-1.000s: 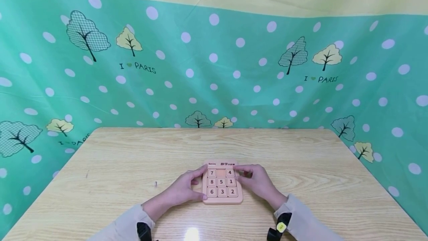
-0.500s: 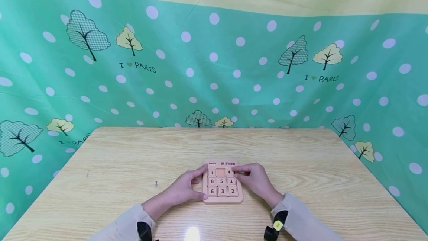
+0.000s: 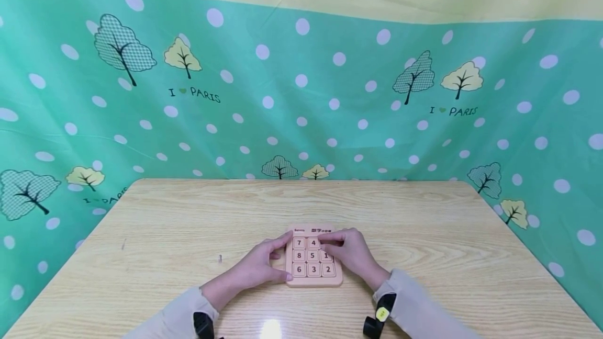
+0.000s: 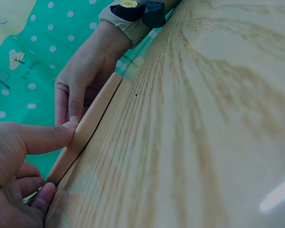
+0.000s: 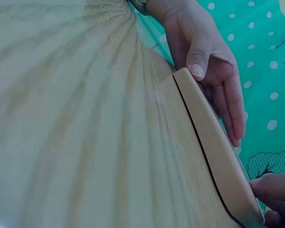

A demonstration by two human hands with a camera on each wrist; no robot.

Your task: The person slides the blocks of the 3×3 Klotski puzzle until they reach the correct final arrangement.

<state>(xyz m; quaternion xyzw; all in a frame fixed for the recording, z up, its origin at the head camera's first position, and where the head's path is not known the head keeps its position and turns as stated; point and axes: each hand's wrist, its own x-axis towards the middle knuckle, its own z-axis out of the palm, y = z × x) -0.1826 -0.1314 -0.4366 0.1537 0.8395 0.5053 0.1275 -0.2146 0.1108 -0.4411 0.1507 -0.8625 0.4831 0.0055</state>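
Note:
A pink number slide puzzle (image 3: 313, 282) lies flat on the wooden table, its numbered tiles set in rows. My left hand (image 3: 256, 263) holds the puzzle along its left side, thumb at the near corner and index fingertip at the upper edge. From the right, my right hand (image 3: 353, 252) reaches over the puzzle, with index finger and thumb at the right edge of the 4 tile (image 3: 313, 243). That tile sits in the top row's middle, beside the 7 tile (image 3: 299, 243). The top-right slot lies under my right fingers. Both wrist views show the puzzle edge-on (image 4: 88, 124).
The wooden table (image 3: 188, 213) extends around the puzzle on every side. Behind it hangs a green dotted cloth (image 3: 301, 109) printed with trees. A small dark mark (image 3: 220, 258) shows on the tabletop left of the puzzle.
The 4 tile has slid left from the top-right slot into the middle one, my right hand moving left with it. My left hand has stayed in place.

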